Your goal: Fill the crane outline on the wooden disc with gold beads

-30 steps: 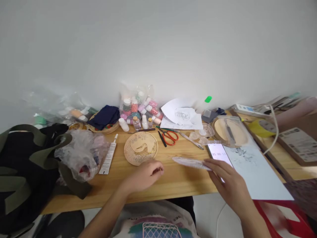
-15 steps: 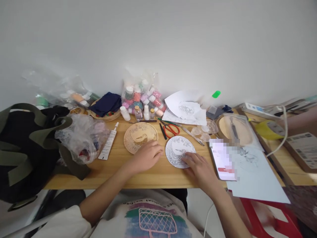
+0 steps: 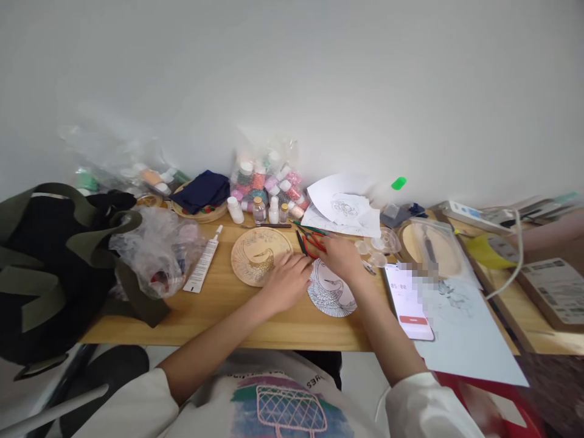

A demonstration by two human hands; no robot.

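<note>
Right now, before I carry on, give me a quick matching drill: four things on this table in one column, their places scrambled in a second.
1. round wooden plaque
2. paper disc
3. phone
4. glue tube

a. partly under the right hand
b. beside the crumpled plastic bag
c. at the left hand fingertips
d. on the white sheet's left edge

Pairs: 1-c, 2-a, 3-d, 4-b

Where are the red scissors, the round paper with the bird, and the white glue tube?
red scissors (image 3: 314,242), head view, on a handle
round paper (image 3: 333,293), head view, on its drawn middle
white glue tube (image 3: 204,266), head view, on its body
</note>
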